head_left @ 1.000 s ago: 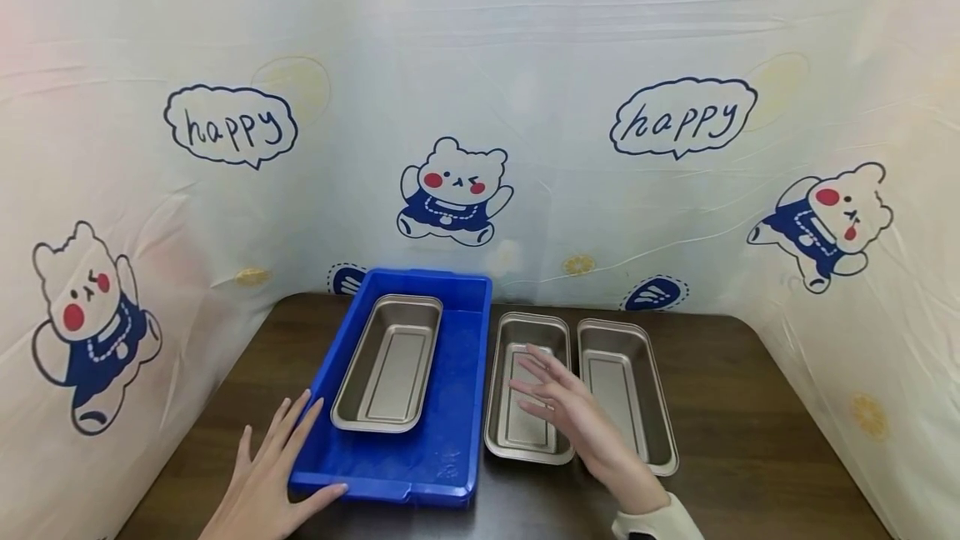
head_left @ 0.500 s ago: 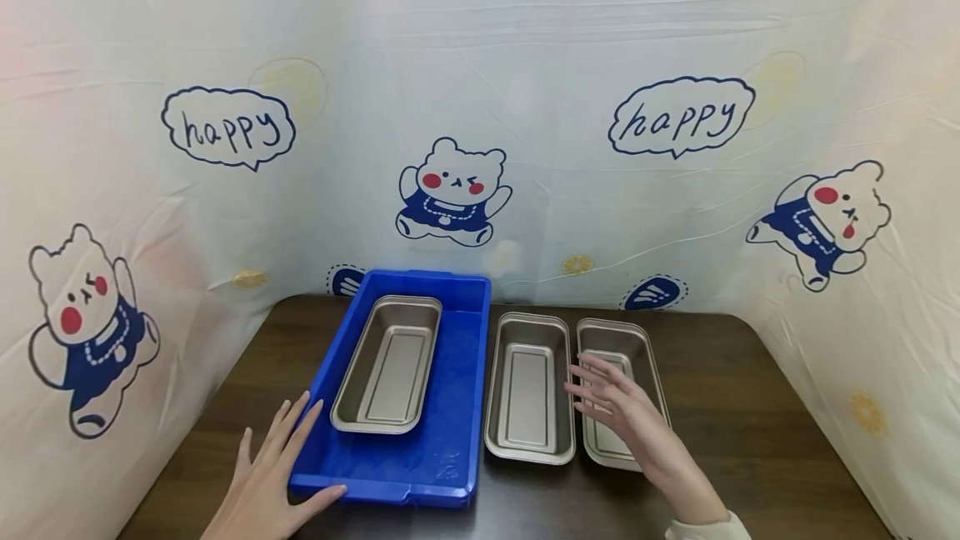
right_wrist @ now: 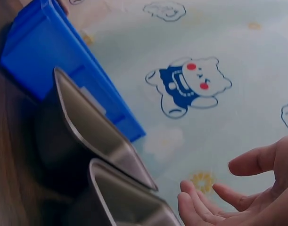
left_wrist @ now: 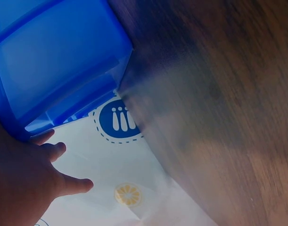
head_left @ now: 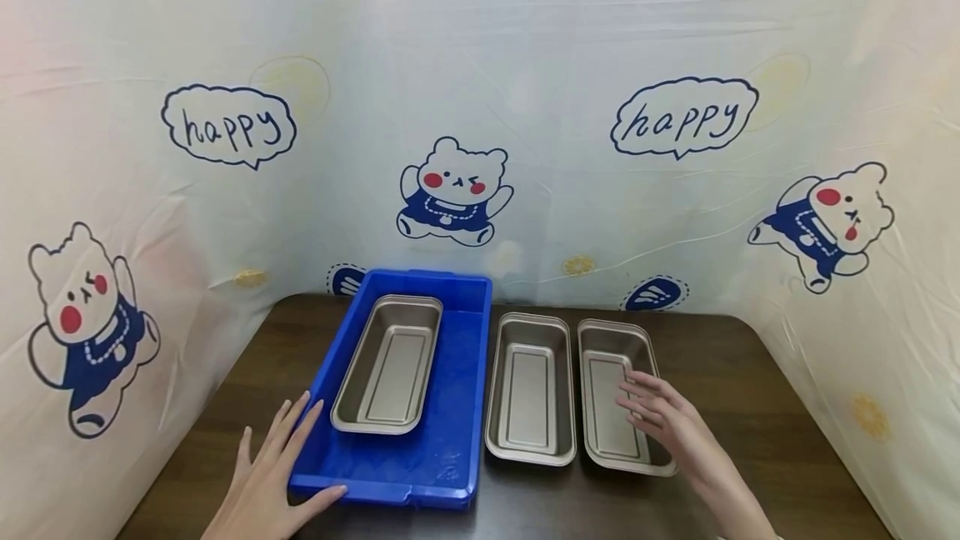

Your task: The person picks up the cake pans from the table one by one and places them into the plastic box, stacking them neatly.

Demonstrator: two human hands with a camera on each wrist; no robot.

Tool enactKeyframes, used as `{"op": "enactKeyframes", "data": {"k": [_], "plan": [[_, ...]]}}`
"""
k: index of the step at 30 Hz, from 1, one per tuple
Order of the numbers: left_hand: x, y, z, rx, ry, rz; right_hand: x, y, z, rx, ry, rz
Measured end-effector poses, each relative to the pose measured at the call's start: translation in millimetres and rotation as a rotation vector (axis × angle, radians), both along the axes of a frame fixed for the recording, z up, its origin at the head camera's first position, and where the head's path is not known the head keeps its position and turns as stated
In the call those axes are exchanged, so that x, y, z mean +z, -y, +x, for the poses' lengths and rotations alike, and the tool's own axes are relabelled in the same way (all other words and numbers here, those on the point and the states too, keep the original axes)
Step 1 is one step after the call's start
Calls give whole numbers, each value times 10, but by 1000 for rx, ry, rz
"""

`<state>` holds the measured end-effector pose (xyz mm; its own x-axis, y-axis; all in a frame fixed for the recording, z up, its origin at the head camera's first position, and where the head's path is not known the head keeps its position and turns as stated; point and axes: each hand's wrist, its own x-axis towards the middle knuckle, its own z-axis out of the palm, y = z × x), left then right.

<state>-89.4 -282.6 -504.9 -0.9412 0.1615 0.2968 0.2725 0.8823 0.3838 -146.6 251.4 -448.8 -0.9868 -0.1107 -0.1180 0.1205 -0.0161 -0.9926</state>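
Note:
A metal loaf pan (head_left: 396,373) lies in the left part of the blue tray (head_left: 450,407). Two more loaf pans, a middle one (head_left: 530,398) and a right one (head_left: 606,398), stand side by side to the tray's right. My left hand (head_left: 262,473), fingers spread, rests at the tray's front left corner, its thumb along the front rim. In the left wrist view some of its fingers are hidden by the tray wall. Over the right pan's right edge hovers my right hand (head_left: 678,432), fingers loosely extended and holding nothing, as the right wrist view also shows.
A dark wooden table (head_left: 742,423) carries the tray and pans. Behind and at both sides hangs a pale printed curtain (head_left: 555,107) with bears and "happy" bubbles, close to the table's back edge. Narrow gaps separate the tray and the pans.
My right hand has moved rightward from above the middle loaf pan to the right pan's right edge. The left hand, tray and pans have stayed in place.

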Motion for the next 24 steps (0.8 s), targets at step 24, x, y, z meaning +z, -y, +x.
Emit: {"op": "enactKeyframes", "data": {"k": [24], "plan": [[9,-8,5,7,19,3,-406,-652,98,-172,-17,61]]}}
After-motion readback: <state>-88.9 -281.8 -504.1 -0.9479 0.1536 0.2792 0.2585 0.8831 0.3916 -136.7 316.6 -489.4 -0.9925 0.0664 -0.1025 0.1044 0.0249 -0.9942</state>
